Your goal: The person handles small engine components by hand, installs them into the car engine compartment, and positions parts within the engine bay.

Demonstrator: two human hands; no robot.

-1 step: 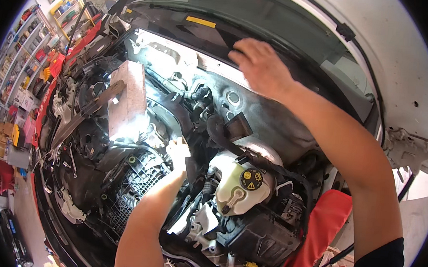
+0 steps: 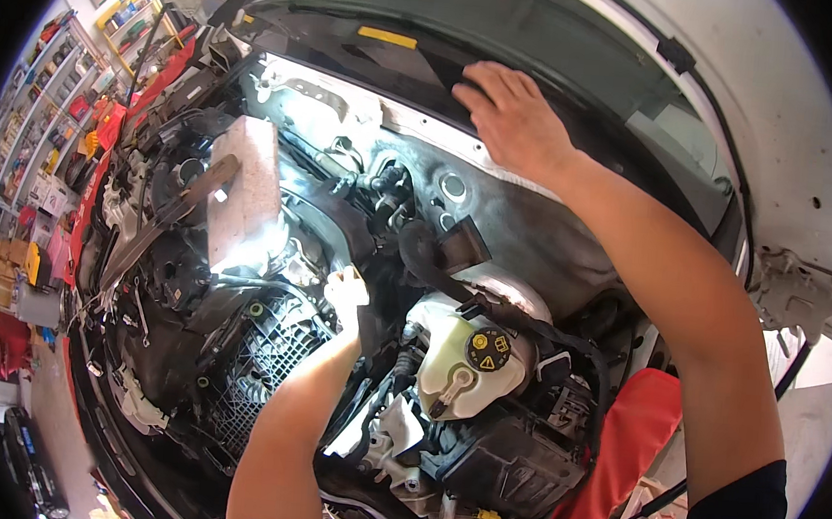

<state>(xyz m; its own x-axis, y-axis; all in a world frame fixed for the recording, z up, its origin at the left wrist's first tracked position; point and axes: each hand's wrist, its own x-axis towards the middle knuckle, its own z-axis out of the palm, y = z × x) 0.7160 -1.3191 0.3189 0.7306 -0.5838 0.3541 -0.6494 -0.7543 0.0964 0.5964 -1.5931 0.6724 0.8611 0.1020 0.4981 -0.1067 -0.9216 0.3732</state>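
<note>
I am looking down into an open car engine bay. My right hand (image 2: 517, 122) lies flat, fingers spread a little, on the black cowl panel (image 2: 372, 59) at the foot of the windscreen. My left hand (image 2: 346, 288) reaches down into the middle of the bay beside a thick black hose (image 2: 421, 255). Glare washes the hand out and its fingertips are hidden, so its grip cannot be made out. Just right of my left forearm stands a white fluid reservoir (image 2: 451, 373) with a black and yellow cap (image 2: 489, 347).
A silver heat-shield block (image 2: 244, 190) sits left of centre, above a black ribbed cover (image 2: 269, 355). A red cloth (image 2: 625, 448) drapes over the right fender. Workshop shelves (image 2: 39, 137) with boxes and tools line the far left.
</note>
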